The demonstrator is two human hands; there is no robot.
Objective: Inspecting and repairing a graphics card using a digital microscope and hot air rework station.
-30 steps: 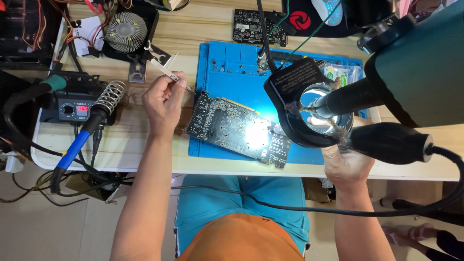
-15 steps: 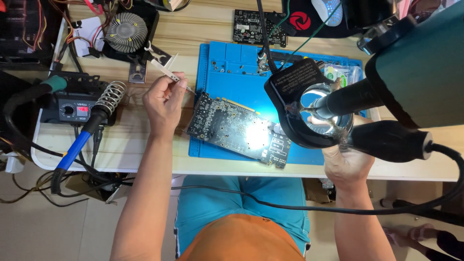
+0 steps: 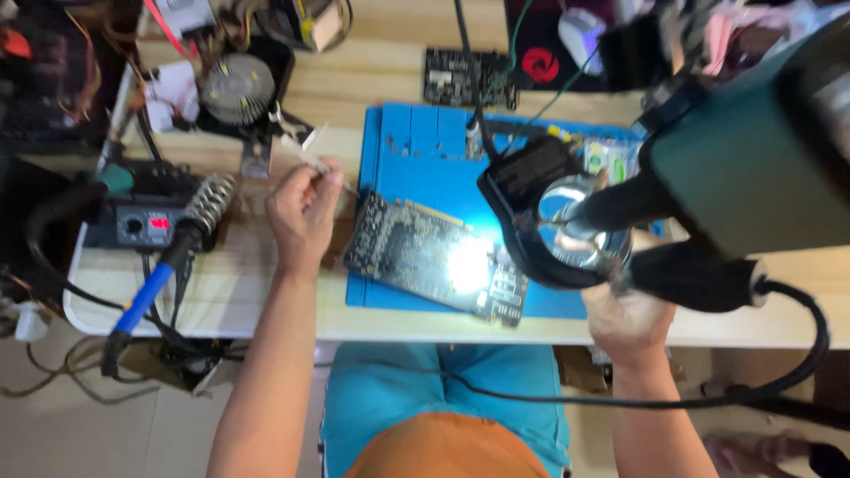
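You're looking down on a pale wooden worktop with a white front edge. A blue mat covers its middle, lit by one bright glare spot. Below lies a light tiled floor, crossed by loose dark cables.

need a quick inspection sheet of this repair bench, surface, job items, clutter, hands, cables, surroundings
surface: pale wooden bench with a blue work mat on it.
job's things: dark circuit board lies tilted on the mat, brightly lit at one spot; round magnifier lamp hangs over its right end.
clutter: soldering station, blue-handled soldering iron in a coil stand, round heatsink fan, second small board.
grippers: left hand pinches thin tweezers left of the board; right hand grips a black tool handle.
cables: black cable loops from the handle.
surroundings: person's blue trousers, light floor.
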